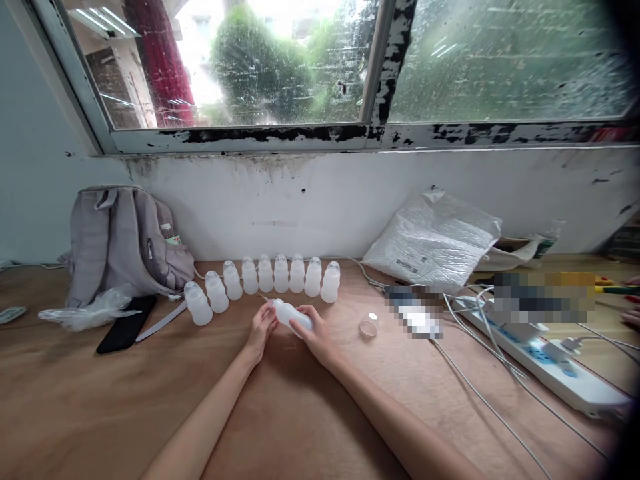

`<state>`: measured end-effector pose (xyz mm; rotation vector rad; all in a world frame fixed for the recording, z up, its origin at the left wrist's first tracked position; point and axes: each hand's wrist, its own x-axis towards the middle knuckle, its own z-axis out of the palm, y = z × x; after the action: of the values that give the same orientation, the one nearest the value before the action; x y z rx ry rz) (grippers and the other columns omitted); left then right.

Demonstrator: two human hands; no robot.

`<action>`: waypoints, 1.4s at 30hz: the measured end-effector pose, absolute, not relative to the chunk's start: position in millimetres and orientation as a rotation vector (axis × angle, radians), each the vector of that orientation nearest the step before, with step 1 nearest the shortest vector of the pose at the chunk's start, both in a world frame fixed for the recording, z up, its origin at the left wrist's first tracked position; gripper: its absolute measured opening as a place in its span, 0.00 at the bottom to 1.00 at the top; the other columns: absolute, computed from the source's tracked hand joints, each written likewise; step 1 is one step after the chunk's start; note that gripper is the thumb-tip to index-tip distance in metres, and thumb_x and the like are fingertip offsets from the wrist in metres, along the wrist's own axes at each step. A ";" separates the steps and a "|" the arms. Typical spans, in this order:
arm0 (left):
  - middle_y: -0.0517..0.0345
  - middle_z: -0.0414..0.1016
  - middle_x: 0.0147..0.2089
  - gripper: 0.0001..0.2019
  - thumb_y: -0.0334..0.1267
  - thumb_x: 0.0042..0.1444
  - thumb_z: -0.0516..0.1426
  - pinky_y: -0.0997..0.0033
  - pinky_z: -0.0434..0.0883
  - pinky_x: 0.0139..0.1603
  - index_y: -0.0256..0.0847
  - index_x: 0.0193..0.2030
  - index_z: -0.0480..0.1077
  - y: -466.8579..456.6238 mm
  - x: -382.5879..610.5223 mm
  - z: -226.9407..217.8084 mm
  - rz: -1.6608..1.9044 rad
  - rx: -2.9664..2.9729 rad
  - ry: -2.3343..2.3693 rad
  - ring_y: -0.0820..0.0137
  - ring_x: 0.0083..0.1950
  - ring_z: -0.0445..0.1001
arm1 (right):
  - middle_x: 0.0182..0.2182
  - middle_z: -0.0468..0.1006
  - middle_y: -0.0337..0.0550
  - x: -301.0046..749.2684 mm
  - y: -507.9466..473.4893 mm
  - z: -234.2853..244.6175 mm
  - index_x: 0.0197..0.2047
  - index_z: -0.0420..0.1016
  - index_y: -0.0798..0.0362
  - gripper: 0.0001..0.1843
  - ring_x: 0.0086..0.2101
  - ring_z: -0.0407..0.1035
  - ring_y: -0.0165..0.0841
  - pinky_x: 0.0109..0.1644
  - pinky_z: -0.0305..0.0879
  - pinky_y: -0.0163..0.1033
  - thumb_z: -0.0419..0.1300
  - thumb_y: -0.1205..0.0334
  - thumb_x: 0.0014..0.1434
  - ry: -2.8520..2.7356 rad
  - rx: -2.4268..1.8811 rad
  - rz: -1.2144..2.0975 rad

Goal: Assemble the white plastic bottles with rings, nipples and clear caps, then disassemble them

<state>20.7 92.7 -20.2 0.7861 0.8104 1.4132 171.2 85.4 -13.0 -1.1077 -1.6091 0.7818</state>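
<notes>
A frosted white baby bottle [289,313] lies tilted between my two hands, above the middle of the table. My right hand [319,335] is wrapped round its base end. With the fingers of my left hand [261,329] I pinch the top end, where a thin pale tip sticks out to the left; the exact grip there is partly hidden. Just beyond my hands, several similar bottles [281,275] with transparent caps stand upright in a curved row. A loose transparent cap [369,325] rests on the table to the right of my right hand.
On the left are a grey backpack [117,243], a plastic bag [95,310] and a black phone [127,327]. A silver mailing bag [435,237] leans on the wall. A white power strip [590,383] and cables lie right. Another person's hand [633,317] shows at the right edge.
</notes>
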 end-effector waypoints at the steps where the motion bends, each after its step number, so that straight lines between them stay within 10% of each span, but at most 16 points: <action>1: 0.48 0.73 0.43 0.23 0.48 0.44 0.60 0.68 0.67 0.43 0.38 0.45 0.66 91.4 23.6 -18.8 1.390 0.745 0.804 0.65 0.43 0.72 | 0.37 0.73 0.45 168.1 82.0 -14.0 0.41 0.65 0.52 0.19 0.36 0.69 0.36 0.38 0.66 0.39 0.58 0.51 0.49 -1.697 -1.072 0.677; 8: 0.48 0.75 0.39 0.19 0.49 0.42 0.60 0.68 0.69 0.36 0.36 0.36 0.68 80.0 37.7 8.6 1.523 0.577 0.900 0.65 0.36 0.74 | 0.43 0.71 0.50 146.3 58.7 -13.4 0.51 0.58 0.52 0.26 0.39 0.68 0.39 0.41 0.64 0.42 0.58 0.61 0.47 -1.932 -1.044 0.454; 22: 0.53 0.74 0.28 0.08 0.39 0.42 0.59 0.70 0.67 0.33 0.37 0.27 0.67 70.1 30.2 35.6 1.570 0.821 0.854 0.65 0.34 0.73 | 0.27 0.68 0.35 142.9 53.3 25.5 0.35 0.63 0.51 0.14 0.24 0.63 0.29 0.20 0.57 0.30 0.59 0.59 0.44 -1.596 -0.958 1.449; 33: 0.62 0.66 0.22 0.07 0.39 0.41 0.61 0.77 0.58 0.24 0.39 0.24 0.68 67.0 20.6 46.9 1.380 1.548 1.089 0.75 0.23 0.62 | 0.39 0.68 0.51 255.9 111.2 56.9 0.41 0.70 0.50 0.18 0.43 0.62 0.48 0.42 0.57 0.50 0.60 0.52 0.46 -2.033 -1.836 0.185; 42: 0.61 0.69 0.31 0.15 0.42 0.43 0.60 0.75 0.64 0.31 0.40 0.36 0.62 70.2 32.8 12.3 1.349 1.627 1.074 0.74 0.29 0.68 | 0.30 0.73 0.50 317.3 125.2 59.8 0.33 0.72 0.58 0.13 0.30 0.69 0.38 0.28 0.60 0.37 0.63 0.66 0.39 -2.022 -2.269 0.523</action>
<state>32.8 70.2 12.3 1.6272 1.0737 1.3486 317.3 125.2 59.8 -2.2689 -2.0223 0.5235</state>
